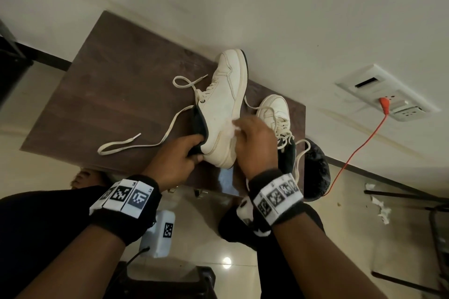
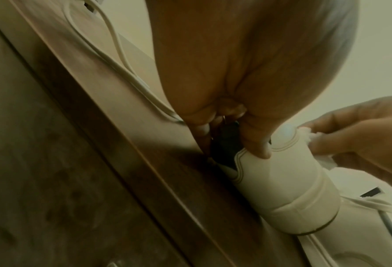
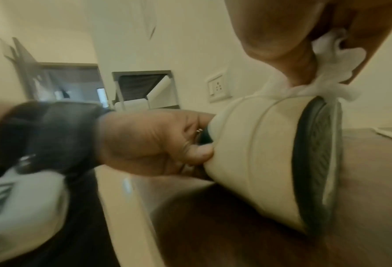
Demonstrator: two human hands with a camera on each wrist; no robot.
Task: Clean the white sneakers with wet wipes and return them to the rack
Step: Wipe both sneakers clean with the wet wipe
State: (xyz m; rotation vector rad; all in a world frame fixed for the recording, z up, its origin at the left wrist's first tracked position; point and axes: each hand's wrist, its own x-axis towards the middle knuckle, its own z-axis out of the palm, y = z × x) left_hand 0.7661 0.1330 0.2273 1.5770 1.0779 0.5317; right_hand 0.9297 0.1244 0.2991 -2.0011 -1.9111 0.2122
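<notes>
A white sneaker [image 1: 226, 99] with a dark sole lies on its side on the dark wooden table [image 1: 116, 94], toe pointing away from me. My left hand [image 1: 179, 158] grips its dark collar at the heel [image 2: 279, 173], thumb on the outer side [image 3: 236, 153]. My right hand [image 1: 255, 143] pinches a crumpled white wet wipe [image 1: 233, 127] and presses it against the sneaker's side near the sole edge [image 3: 323, 86]. The second white sneaker [image 1: 277, 114] stands laced on the table just right of my right hand. Loose laces [image 1: 136, 143] trail left across the table.
A black bag or bin [image 1: 315, 172] sits past the table's right edge. An orange cord [image 1: 359, 143] runs from a wall socket panel [image 1: 386, 92]. Crumpled white wipes [image 1: 381, 206] lie on the tiled floor at right. A white tagged box [image 1: 162, 233] rests below between my knees.
</notes>
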